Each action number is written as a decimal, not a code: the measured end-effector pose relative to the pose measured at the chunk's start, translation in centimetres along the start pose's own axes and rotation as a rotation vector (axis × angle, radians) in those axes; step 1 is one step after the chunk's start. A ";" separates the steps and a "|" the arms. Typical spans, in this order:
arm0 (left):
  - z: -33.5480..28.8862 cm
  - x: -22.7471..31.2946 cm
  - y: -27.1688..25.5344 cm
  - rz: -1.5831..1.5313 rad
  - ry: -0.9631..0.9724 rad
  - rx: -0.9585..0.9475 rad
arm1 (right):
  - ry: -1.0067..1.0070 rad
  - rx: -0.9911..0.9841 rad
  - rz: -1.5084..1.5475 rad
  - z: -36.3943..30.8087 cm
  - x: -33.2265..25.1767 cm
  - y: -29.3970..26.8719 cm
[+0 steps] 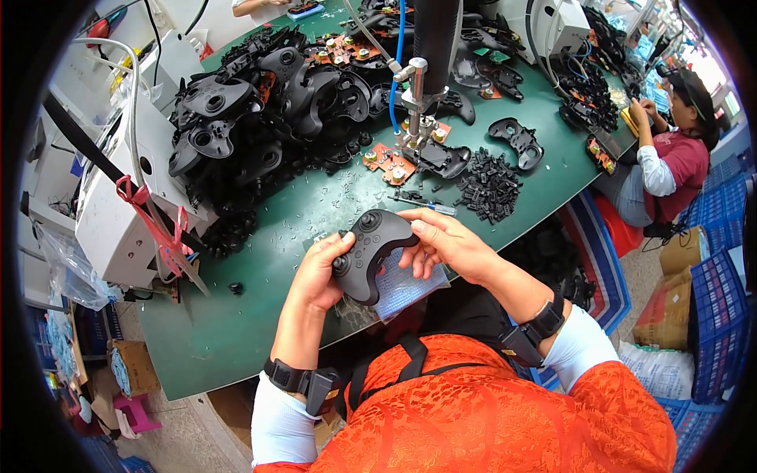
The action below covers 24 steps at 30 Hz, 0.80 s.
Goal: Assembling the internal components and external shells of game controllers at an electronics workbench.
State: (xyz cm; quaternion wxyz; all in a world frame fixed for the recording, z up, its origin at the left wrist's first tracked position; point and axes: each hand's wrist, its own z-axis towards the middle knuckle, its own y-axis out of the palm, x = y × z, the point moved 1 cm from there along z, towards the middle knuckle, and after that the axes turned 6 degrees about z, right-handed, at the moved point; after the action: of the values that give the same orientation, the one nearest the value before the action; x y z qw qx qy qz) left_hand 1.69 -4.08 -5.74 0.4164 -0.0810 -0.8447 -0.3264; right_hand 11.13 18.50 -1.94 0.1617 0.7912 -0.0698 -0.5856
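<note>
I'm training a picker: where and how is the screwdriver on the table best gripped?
Grip the screwdriver by its thicker handle, probably from the near side: it lies flat, its thin shaft points left, and small black parts lie heaped to its right.

Workbench [185,343]: dark green, with whitish specks toward the left edge. Game controller [369,256], above the near edge: plain black. Bubble-wrap sheet [406,285], at the near edge: pale blue, regular dot pattern. Heaped controller shells [211,96], toward the far left corner: black. Circuit board [388,163], mid-bench: orange-red with pale round spots. Heap of small parts [489,186], toward the right edge: black. Air hose [400,27], above the bench: bright blue. Wearer's top [473,410], at the near edge: orange-red, tonal floral pattern; sleeves [288,430]: white. Co-worker's shirt [684,162], beyond the right edge: maroon.
</note>
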 end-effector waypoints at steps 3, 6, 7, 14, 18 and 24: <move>-0.5 0.8 0.7 -0.061 -0.014 -0.028 | -0.056 0.010 -0.035 -0.1 -0.8 0.1; -0.7 0.7 0.7 -0.101 -0.022 -0.063 | -0.503 0.055 -0.670 -0.5 -1.5 0.4; -0.7 0.7 0.8 -0.102 -0.020 -0.064 | -0.631 0.039 -0.817 -0.3 -1.7 0.3; -0.6 0.2 -0.2 -0.186 -0.162 -0.065 | -0.755 -0.016 -1.053 0.2 -1.7 0.4; -0.5 0.3 0.1 -0.176 -0.134 -0.130 | -0.803 0.016 -1.067 0.0 -2.2 0.8; -1.0 0.6 1.4 0.229 0.149 0.175 | -0.757 0.015 -1.017 0.1 -2.9 0.2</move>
State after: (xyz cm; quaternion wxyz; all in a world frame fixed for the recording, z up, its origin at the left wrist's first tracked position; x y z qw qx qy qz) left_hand 2.54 -3.72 -4.21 0.5178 -0.1158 -0.8219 -0.2072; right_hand 10.20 19.16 0.74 -0.1784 0.4645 0.2583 -0.8281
